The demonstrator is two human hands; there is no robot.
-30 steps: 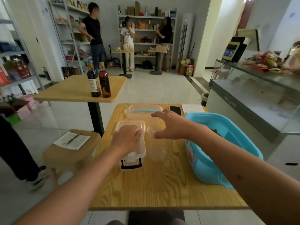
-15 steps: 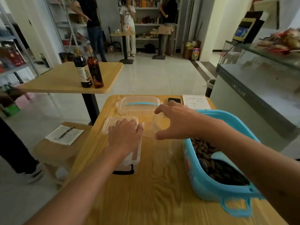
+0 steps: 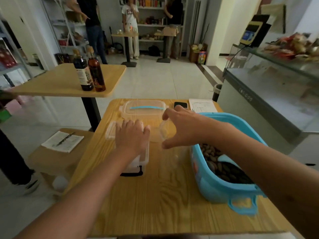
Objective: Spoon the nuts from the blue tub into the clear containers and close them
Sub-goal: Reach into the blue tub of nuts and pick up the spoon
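The blue tub (image 3: 212, 187) sits at the table's right side, holding brown nuts (image 3: 209, 153) and a pale blue scoop (image 3: 226, 159). My left hand (image 3: 133, 137) rests flat on a clear rectangular container (image 3: 143, 157) with a black latch at its near end. My right hand (image 3: 183, 128) grips the rim of a round clear container (image 3: 159, 133) that stands in the middle of the table. A clear lid (image 3: 145, 109) with a blue strip lies farther back.
A black phone (image 3: 180, 104) and a sheet of paper (image 3: 202, 105) lie at the wooden table's (image 3: 164, 204) far edge. Two dark bottles (image 3: 89, 71) stand on another table to the left. A stool with papers (image 3: 63, 139) is at left; a glass counter (image 3: 269, 94) at right.
The view has tilted down, bringing the nuts in the tub into sight. Both hands stay on their clear containers with little movement.
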